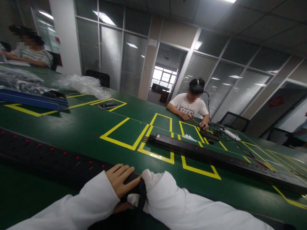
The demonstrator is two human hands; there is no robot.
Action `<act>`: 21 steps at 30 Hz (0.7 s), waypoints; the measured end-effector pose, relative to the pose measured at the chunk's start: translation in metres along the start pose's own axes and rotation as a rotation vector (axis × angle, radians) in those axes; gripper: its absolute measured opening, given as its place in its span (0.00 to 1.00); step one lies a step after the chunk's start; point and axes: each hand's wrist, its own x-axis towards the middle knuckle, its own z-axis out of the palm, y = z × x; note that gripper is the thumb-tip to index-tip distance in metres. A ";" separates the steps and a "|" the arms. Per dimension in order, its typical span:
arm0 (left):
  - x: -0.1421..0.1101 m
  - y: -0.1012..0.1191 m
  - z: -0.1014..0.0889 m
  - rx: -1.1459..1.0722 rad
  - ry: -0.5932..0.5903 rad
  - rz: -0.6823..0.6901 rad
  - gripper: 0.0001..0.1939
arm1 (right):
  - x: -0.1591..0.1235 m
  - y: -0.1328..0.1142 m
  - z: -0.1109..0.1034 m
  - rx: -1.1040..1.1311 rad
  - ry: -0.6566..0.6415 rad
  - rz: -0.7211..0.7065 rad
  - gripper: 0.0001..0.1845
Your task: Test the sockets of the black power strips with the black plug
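My left hand (121, 180), bare, lies over the near end of a long black power strip (69, 159) with a row of red dots. Its fingers reach across the strip, and part of the hand shows below it. Close beside it, my right hand (151, 180) is covered in white dotted material, like a glove. It is closed around a thick black cable (142, 195) at the strip's end; its fingertips are mostly hidden. Both forearms wear white sleeves. A second long black power strip (192, 148) lies farther off, short prongs or wires at its left end.
Yellow tape outlines (120, 143) mark the green table (86, 127). At left are a blue bar (33, 99), clear plastic wrap (83, 85) and a phone (107, 105). Across the table, a person (189, 105) handles dark parts near tangled cables (222, 131). Another person (31, 52) sits far left.
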 end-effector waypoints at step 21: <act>-0.001 0.006 0.002 0.032 0.054 -0.031 0.37 | -0.002 0.011 -0.013 0.073 -0.109 0.092 0.15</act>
